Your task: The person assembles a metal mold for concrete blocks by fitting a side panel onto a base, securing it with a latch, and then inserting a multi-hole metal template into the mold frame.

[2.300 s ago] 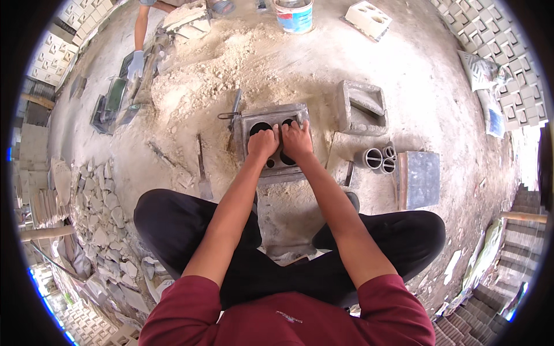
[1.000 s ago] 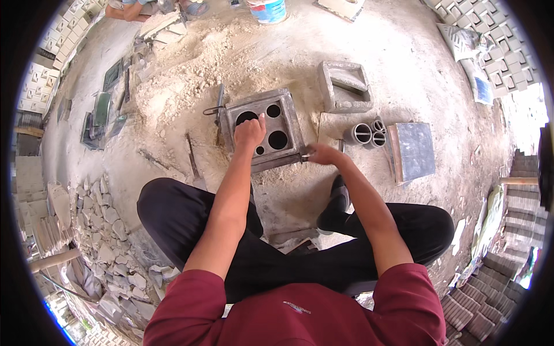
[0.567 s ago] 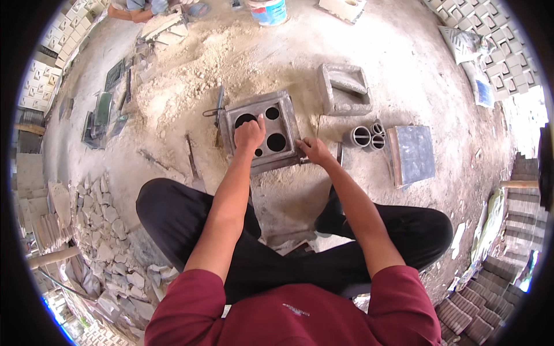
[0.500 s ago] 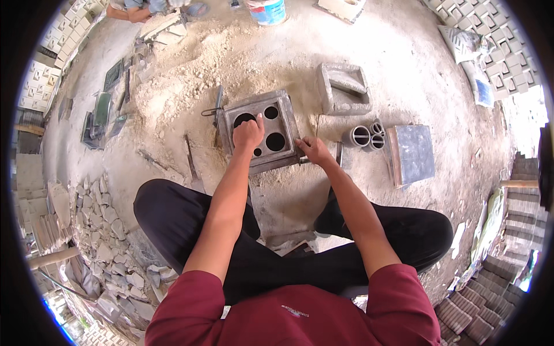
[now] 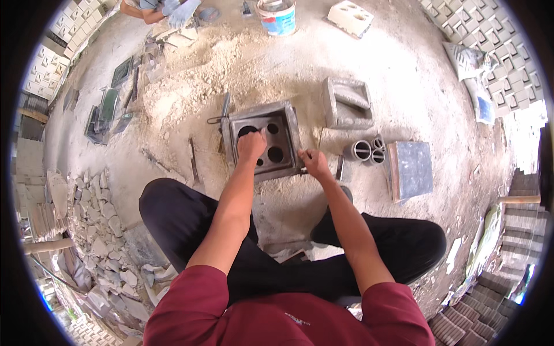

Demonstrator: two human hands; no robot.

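Square metal mould [image 5: 262,141] worked on a sandy floor [image 5: 404,86]

The mould's holed plate is pressed by the closed left hand [image 5: 251,147]. Its right edge is gripped by the curled right hand [image 5: 314,163]. Short grey tubes [image 5: 365,151] and a bucket [image 5: 277,15] are seen nearby.

Left hand [image 5: 251,147] covers part of the mould [image 5: 262,140] — fingers hidden.

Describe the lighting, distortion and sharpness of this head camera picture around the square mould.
Head view: strong daylight, the pale sandy ground near-bleached and the far right edge blown out; fisheye bends the stacked blocks toward a black circular rim; the square mould, left hand and right hand read sharp at centre, detail softening toward the rim; shadows short.
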